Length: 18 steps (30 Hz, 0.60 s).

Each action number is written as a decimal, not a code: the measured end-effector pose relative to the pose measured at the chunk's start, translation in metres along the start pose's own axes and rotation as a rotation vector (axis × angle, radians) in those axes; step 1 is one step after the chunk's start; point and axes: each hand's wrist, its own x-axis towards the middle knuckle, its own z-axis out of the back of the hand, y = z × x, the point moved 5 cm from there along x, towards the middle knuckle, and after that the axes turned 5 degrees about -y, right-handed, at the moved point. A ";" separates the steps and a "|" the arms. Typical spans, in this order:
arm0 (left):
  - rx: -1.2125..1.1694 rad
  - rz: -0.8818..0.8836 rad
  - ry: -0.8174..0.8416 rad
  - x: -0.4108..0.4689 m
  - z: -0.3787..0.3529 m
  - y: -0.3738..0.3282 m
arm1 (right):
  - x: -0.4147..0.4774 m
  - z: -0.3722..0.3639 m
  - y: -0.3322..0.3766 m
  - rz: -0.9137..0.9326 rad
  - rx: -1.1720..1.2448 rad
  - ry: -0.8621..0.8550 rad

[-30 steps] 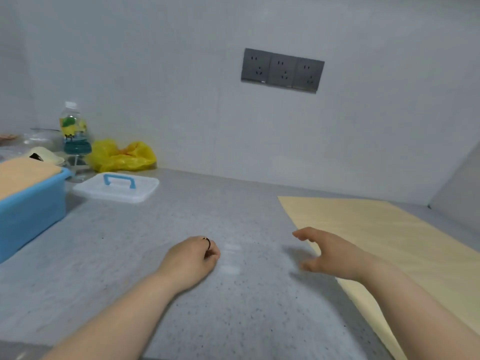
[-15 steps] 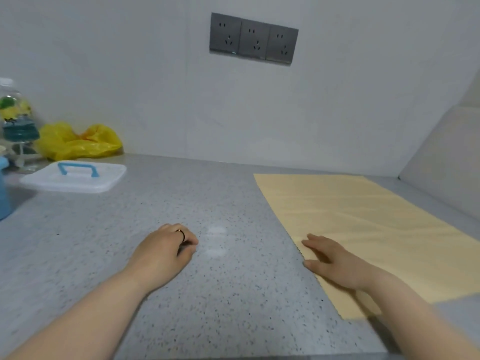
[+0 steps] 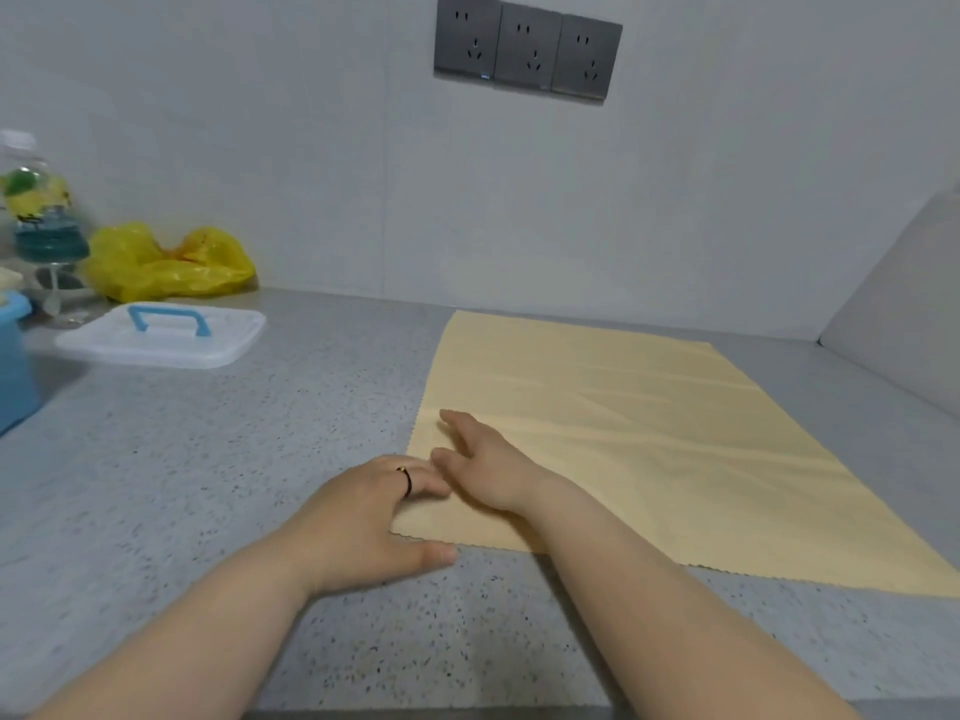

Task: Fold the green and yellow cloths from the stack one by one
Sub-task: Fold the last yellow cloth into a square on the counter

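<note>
A pale yellow cloth [image 3: 649,433] lies spread flat on the grey speckled counter [image 3: 208,485], right of centre. My left hand [image 3: 363,522], with a dark ring on one finger, rests on the cloth's near left corner with its fingers stretched over the edge. My right hand [image 3: 483,470] lies flat on the cloth just beyond, fingers straight and pointing left along the left edge. Both hands almost touch each other. No green cloth is in view.
A clear lid with a blue handle [image 3: 161,335] lies at the back left. A yellow plastic bag [image 3: 166,265] and a bottle [image 3: 41,210] stand behind it. A blue bin [image 3: 13,366] shows at the left edge. Wall sockets [image 3: 527,49] sit above.
My view has swung right and closer to the cloth. My left hand has moved right onto the cloth's near corner. My right hand has slid further onto the cloth.
</note>
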 end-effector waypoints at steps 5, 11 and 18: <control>0.175 -0.032 -0.032 0.007 -0.004 -0.001 | -0.028 0.020 -0.008 0.050 -0.011 0.021; 0.545 -0.278 -0.159 0.010 0.000 -0.030 | -0.085 0.041 -0.023 0.154 -0.346 0.108; 0.667 0.004 -0.190 0.021 0.009 -0.013 | -0.097 0.051 -0.030 0.143 -0.602 -0.150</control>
